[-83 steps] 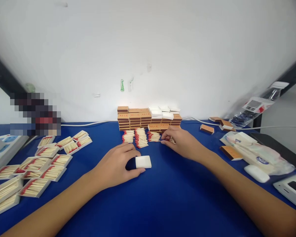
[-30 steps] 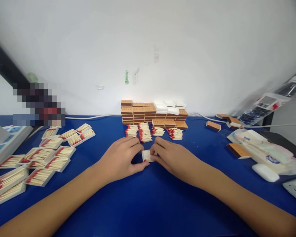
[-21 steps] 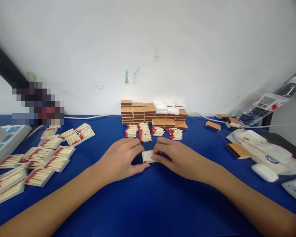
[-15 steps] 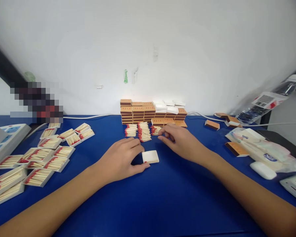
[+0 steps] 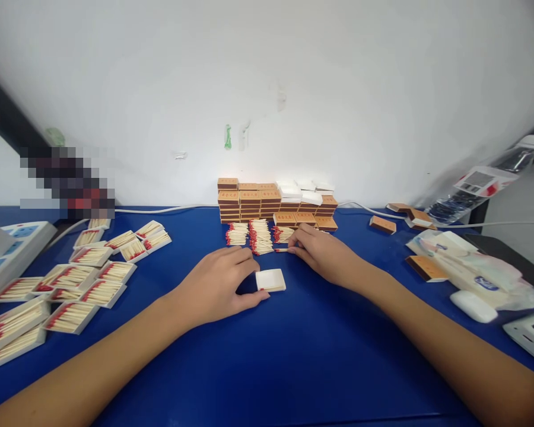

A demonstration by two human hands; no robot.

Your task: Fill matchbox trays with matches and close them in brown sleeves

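Far left: pixelated patch [image 5: 66, 181], unreadable. Power strip [image 5: 2, 252] cut by the left edge, likewise the nearest filled trays [image 5: 9, 347]. Near right: white device [image 5: 529, 335] cropped at the edge. Far right: bottle [image 5: 485, 190] smeared, cut off, label illegible. Print on the matchbox stack [image 5: 267, 204] too small to read. Rightmost match pile [image 5: 285, 234] partly covered by the right hand [image 5: 324, 255]; any grip there impossible to tell. Left end of the white tray [image 5: 271, 280] hidden behind the left hand [image 5: 213, 287].

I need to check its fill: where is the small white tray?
Head view, centre: the small white tray lies on the blue table, held by the left hand, nearer than the loose match piles where the right hand rests.
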